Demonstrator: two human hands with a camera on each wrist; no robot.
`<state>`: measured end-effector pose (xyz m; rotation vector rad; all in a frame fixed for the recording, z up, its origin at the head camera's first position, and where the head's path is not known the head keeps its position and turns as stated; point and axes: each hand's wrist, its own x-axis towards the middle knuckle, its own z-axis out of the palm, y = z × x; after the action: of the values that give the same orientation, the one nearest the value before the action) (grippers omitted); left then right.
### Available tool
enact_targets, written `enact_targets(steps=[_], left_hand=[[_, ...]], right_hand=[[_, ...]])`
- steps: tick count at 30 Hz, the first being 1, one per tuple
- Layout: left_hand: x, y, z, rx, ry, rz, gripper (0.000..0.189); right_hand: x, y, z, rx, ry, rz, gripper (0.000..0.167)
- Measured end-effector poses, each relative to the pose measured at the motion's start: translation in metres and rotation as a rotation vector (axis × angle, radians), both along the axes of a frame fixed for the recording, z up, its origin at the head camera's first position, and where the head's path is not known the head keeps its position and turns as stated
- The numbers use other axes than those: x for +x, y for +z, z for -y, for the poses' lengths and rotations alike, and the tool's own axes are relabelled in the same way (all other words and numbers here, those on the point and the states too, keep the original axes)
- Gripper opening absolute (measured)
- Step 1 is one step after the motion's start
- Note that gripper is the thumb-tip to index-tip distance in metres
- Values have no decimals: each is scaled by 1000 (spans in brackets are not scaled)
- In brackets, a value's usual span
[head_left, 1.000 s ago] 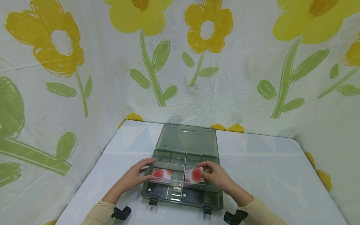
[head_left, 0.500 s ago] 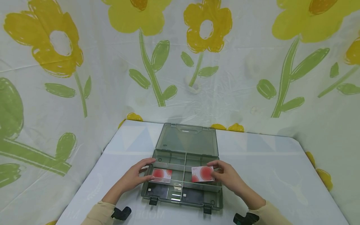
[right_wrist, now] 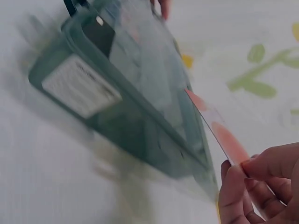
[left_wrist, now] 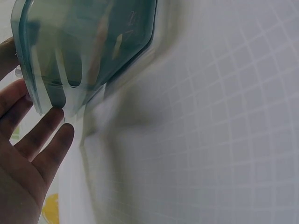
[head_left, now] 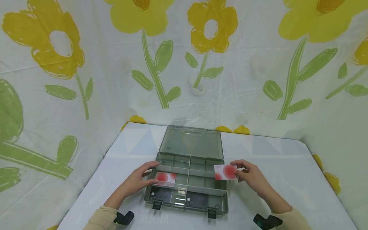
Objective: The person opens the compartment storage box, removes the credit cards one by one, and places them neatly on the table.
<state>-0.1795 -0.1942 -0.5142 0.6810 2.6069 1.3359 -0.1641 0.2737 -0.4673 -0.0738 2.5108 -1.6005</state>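
Observation:
A translucent grey-green compartment box [head_left: 201, 191] stands on the table with its lid [head_left: 191, 142] raised. My right hand [head_left: 250, 174] pinches a white card with red circles [head_left: 225, 172] by its right end, above the box's right rim. In the right wrist view the same card [right_wrist: 229, 140] is seen nearly edge-on. A similar card [head_left: 165, 179] lies in the middle left compartment. My left hand [head_left: 139, 179] rests against the box's left side, thumb and index finger at the rim. In the left wrist view its spread fingers [left_wrist: 53, 151] touch the wall.
Dark cards [head_left: 161, 194] marked VIP lie in the front compartments. Two dark latches [head_left: 211, 213] hang from the front edge. A white patterned table [head_left: 276, 191] stretches around the box, and a flower-printed cloth [head_left: 244, 70] hangs behind and at the sides.
My right hand has lifted the red-circled card from the middle right compartment and carried it right, to above the box's right rim. The left hand and the box have stayed in place.

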Motion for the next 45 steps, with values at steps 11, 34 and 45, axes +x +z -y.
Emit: enact_targets(steps=[11,34,45], left_hand=[[-2,-1,0,-5,17,23,72],[-2,-2,-2,9,12,18,74],[-2,-3,0,13,6,9,73]], right_hand=[[-5,-4,-43,60,-86,-1,40],[-20,-48,-62,385,-192,43,37],[-22,-52,-51,545,-160,-76,36]])
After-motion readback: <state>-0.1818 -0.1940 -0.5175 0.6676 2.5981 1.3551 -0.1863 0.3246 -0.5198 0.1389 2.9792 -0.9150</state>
